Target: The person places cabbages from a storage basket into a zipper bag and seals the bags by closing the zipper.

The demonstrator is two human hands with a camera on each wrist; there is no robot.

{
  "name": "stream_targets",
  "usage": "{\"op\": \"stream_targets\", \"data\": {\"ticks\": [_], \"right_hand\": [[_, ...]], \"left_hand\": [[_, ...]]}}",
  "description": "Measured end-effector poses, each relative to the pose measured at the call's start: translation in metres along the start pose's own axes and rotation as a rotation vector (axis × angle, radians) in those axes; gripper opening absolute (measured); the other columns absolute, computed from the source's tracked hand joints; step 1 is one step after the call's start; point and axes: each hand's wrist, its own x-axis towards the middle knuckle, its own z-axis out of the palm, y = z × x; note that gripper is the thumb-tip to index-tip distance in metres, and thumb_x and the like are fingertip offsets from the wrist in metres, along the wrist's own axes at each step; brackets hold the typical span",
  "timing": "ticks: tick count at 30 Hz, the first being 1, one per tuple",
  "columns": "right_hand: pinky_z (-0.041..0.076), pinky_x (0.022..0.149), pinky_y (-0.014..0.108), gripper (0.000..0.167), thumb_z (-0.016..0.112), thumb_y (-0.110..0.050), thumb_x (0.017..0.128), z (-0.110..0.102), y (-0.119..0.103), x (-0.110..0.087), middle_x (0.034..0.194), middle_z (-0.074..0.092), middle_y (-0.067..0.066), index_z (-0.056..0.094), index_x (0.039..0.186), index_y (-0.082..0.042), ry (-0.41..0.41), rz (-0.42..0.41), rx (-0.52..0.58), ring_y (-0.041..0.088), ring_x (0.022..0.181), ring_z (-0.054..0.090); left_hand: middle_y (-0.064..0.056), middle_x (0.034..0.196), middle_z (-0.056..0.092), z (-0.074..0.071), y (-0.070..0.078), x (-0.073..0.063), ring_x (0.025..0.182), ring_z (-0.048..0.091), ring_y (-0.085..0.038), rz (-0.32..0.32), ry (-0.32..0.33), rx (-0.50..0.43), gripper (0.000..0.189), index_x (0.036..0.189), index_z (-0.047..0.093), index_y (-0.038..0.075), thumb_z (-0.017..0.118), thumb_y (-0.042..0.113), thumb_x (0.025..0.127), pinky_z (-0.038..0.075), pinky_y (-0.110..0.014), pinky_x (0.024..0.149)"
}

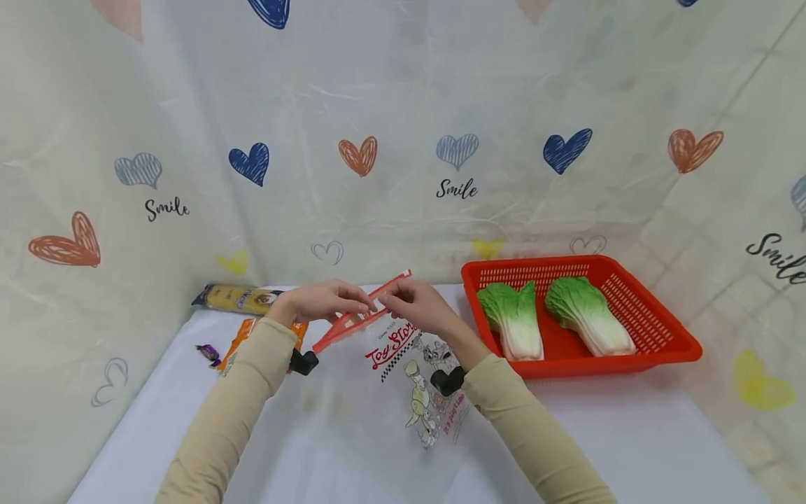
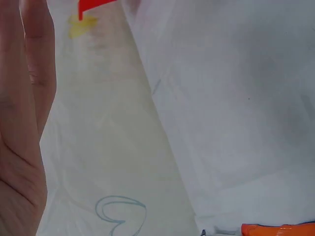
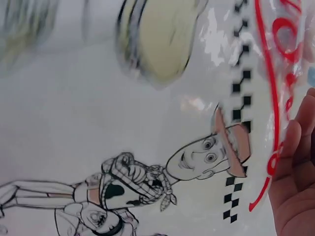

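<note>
A clear plastic zip bag [image 1: 393,378] with red strips along its mouth and a cartoon print hangs between my hands. Its mouth gapes, the two red strips standing apart. My left hand [image 1: 327,301] holds the mouth from the left, fingertips at the strips. From the right, my right hand [image 1: 418,304] pinches the rim between thumb and fingers. The bag's printed side [image 3: 142,182] fills most of the right wrist view, with the right fingers at the edge. In the left wrist view, the left hand's fingers [image 2: 22,108] show, but their grip is out of frame.
A red plastic basket [image 1: 588,367] on the right holds two Chinese cabbages [image 1: 513,322]. At the back left lie a yellow packet [image 1: 236,299], an orange packet [image 1: 242,332] partly behind my left arm, and a small purple-wrapped sweet [image 1: 208,353]. A patterned curtain [image 1: 390,91] closes the back.
</note>
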Motion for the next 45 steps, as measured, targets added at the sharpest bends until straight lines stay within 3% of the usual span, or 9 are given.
{"op": "stream_targets", "data": {"ticks": [4, 10, 16, 20, 26, 30, 34, 40, 45], "right_hand": [[0.052, 0.069, 0.031, 0.015, 0.058, -0.019, 0.095, -0.001, -0.009, 0.004, 0.089, 0.063, 0.004, 0.066, 0.104, -0.010, 0.016, -0.030, -0.019, 0.018, 0.075, 0.061], [0.056, 0.072, 0.028, 0.023, 0.057, -0.012, 0.097, -0.004, -0.017, 0.012, 0.092, 0.060, 0.006, 0.064, 0.119, -0.011, 0.090, 0.000, -0.020, 0.019, 0.077, 0.064], [0.057, 0.076, 0.030, 0.029, 0.058, -0.013, 0.098, -0.012, -0.022, 0.017, 0.096, 0.058, 0.007, 0.063, 0.126, -0.014, 0.212, -0.128, 0.053, 0.021, 0.077, 0.066], [0.056, 0.082, 0.032, 0.038, 0.058, -0.015, 0.099, -0.017, -0.015, 0.014, 0.101, 0.058, 0.008, 0.057, 0.136, -0.016, 0.208, -0.119, 0.110, 0.019, 0.084, 0.067], [0.050, 0.064, 0.028, 0.039, 0.054, -0.011, 0.096, -0.023, 0.004, 0.003, 0.083, 0.062, 0.004, 0.059, 0.135, -0.010, -0.075, 0.174, -0.320, 0.018, 0.069, 0.057], [0.053, 0.073, 0.033, 0.033, 0.059, -0.016, 0.095, -0.021, 0.009, -0.008, 0.096, 0.067, 0.006, 0.064, 0.126, -0.005, -0.253, 0.252, -0.506, 0.021, 0.080, 0.060], [0.053, 0.083, 0.038, 0.029, 0.064, -0.020, 0.094, -0.019, 0.003, -0.024, 0.104, 0.069, 0.009, 0.068, 0.117, -0.002, -0.254, 0.231, -0.633, 0.023, 0.089, 0.061], [0.052, 0.069, 0.038, 0.030, 0.071, -0.021, 0.089, -0.020, -0.004, -0.048, 0.096, 0.066, 0.009, 0.069, 0.116, -0.006, -0.226, 0.227, -0.821, 0.024, 0.082, 0.057], [0.054, 0.069, 0.034, 0.043, 0.070, -0.024, 0.089, -0.012, 0.003, -0.047, 0.104, 0.062, 0.012, 0.064, 0.129, -0.009, -0.096, 0.115, -0.793, 0.022, 0.084, 0.058]], "left_hand": [[-0.010, 0.110, 0.066, 0.000, 0.016, 0.000, 0.092, 0.064, -0.024, 0.010, 0.100, 0.066, 0.027, 0.119, 0.064, 0.009, 0.063, 0.022, 0.095, 0.055, -0.034, 0.070], [-0.015, 0.096, 0.064, 0.009, 0.075, -0.016, 0.059, 0.057, -0.021, 0.070, 0.475, 0.408, 0.024, 0.115, 0.066, 0.002, 0.054, 0.003, 0.094, 0.054, -0.032, 0.055], [-0.008, 0.104, 0.070, 0.044, 0.141, -0.036, 0.084, 0.066, -0.025, 0.244, 0.927, 0.921, 0.028, 0.112, 0.071, 0.006, 0.056, -0.003, 0.090, 0.054, -0.037, 0.065], [-0.007, 0.105, 0.070, 0.073, 0.148, -0.033, 0.087, 0.065, -0.028, 0.387, 1.089, 1.162, 0.026, 0.112, 0.072, 0.007, 0.069, 0.002, 0.086, 0.057, -0.037, 0.057], [-0.005, 0.088, 0.064, 0.101, 0.102, -0.003, 0.076, 0.059, -0.024, 0.263, 0.922, 1.311, 0.017, 0.103, 0.070, 0.007, 0.072, 0.006, 0.086, 0.053, -0.032, 0.048], [-0.006, 0.085, 0.061, 0.111, 0.080, 0.013, 0.071, 0.059, -0.024, 0.156, 0.828, 1.301, 0.014, 0.099, 0.068, 0.006, 0.071, 0.003, 0.085, 0.051, -0.033, 0.046], [-0.007, 0.084, 0.061, 0.113, 0.073, 0.020, 0.070, 0.060, -0.025, 0.138, 0.857, 1.272, 0.008, 0.094, 0.067, 0.005, 0.068, 0.001, 0.087, 0.052, -0.034, 0.047], [-0.009, 0.079, 0.059, 0.111, 0.068, 0.025, 0.066, 0.061, -0.027, 0.116, 0.912, 1.244, 0.009, 0.082, 0.064, 0.004, 0.064, -0.003, 0.088, 0.053, -0.035, 0.048], [-0.009, 0.078, 0.058, 0.115, 0.068, 0.027, 0.063, 0.063, -0.027, 0.137, 0.911, 1.221, 0.009, 0.082, 0.062, 0.003, 0.066, -0.005, 0.085, 0.053, -0.033, 0.047]]}}
